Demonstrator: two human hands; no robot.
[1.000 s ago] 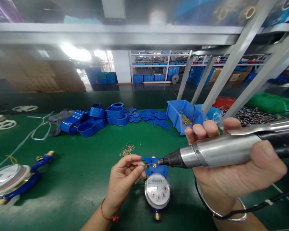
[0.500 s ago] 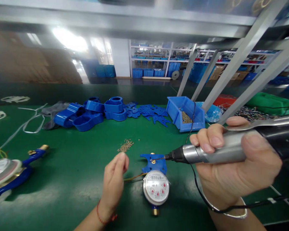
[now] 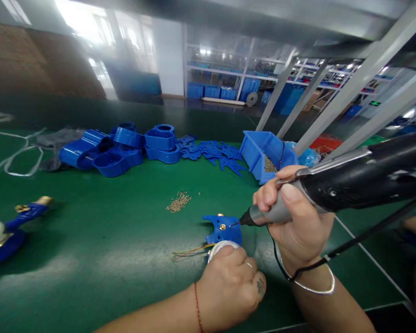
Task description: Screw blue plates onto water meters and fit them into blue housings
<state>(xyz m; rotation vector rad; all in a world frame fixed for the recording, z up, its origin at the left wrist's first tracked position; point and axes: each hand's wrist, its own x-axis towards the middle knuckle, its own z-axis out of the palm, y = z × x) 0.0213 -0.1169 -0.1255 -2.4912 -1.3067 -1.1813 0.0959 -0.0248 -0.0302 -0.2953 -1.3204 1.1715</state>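
My left hand (image 3: pixel 232 284) is closed over the round dial of a water meter (image 3: pixel 221 245) on the green bench; only the rim of the dial shows above my fingers. A blue plastic bracket (image 3: pixel 223 228) lies across the meter's far end. My right hand (image 3: pixel 294 217) grips a corded electric screwdriver (image 3: pixel 339 187), whose bit tip touches a brass screw on the bracket. Thin wires (image 3: pixel 190 252) trail left from the meter.
A small heap of brass screws (image 3: pixel 179 202) lies beyond the meter. Blue plastic housings (image 3: pixel 125 150) and flat blue brackets (image 3: pixel 213 155) sit at the back, beside a blue bin of screws (image 3: pixel 263 159). Another water meter (image 3: pixel 7 231) lies far left. Slanted metal frame posts (image 3: pixel 346 92) rise on the right.
My left hand left the screwdriver tip, moved right and down, and closed over the meter's dial. The screwdriver swung down so its bit meets the screw on the bracket.
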